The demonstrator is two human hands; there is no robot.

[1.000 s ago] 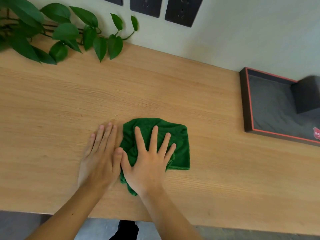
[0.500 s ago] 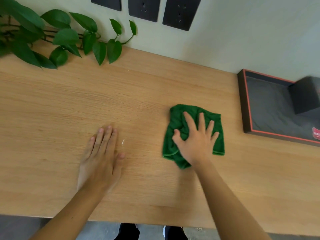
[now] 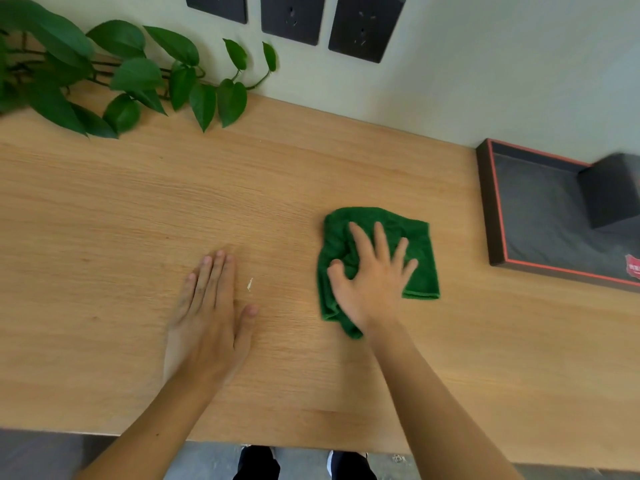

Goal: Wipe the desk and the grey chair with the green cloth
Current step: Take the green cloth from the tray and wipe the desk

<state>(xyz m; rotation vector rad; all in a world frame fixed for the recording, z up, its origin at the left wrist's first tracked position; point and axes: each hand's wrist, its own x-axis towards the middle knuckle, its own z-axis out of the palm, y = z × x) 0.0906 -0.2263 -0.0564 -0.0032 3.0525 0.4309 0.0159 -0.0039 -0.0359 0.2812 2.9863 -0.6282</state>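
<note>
The right hand pressed flat, fingers spread, on the green cloth right of centre on the desk; the left hand lay open on bare wood. A wide sweep right might bump the dark tray; the white speck could be missed.

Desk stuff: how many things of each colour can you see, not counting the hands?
Green: 2, the green cloth and the leafy plant.
Black: 5, three wall sockets, the tray with a red edge, the block in it.
Total: 7.
</note>
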